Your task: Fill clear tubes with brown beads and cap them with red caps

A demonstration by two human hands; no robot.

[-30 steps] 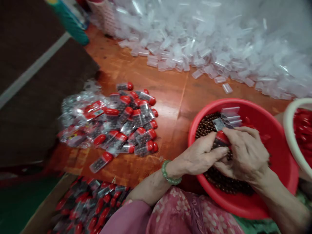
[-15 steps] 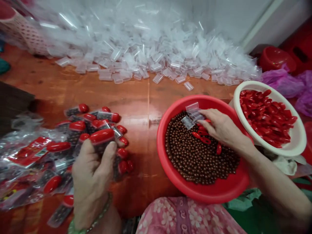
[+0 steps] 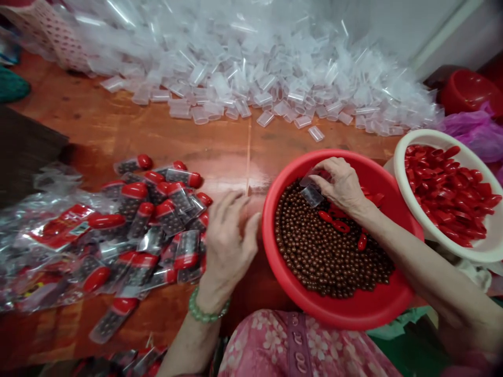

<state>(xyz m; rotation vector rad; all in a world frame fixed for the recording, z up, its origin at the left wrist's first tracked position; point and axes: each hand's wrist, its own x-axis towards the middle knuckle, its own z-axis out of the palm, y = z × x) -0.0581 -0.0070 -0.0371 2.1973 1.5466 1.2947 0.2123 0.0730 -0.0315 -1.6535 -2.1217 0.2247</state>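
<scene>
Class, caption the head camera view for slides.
Right hand grips clear tube over red basin of beads; left hand beside red-capped tubes.

A varnished orange-brown wooden tabletop [image 3: 129,131], crossed by a pale seam [image 3: 248,152], carries a deep drift of empty clear plastic tubes [image 3: 251,89] along its far side, with one lone tube [image 3: 316,133] lying just apart from the heap. To the left, red-capped tubes [image 3: 168,217] filled with dark beads lie in a loose pile, beside crumpled clear plastic bags [image 3: 51,209] showing red labels. One filled tube [image 3: 113,319] lies nearer the front edge. A red plastic basin [image 3: 293,272] sits at the near right of the table, while a dark brown mat [image 3: 27,141] lies at the far left.
</scene>
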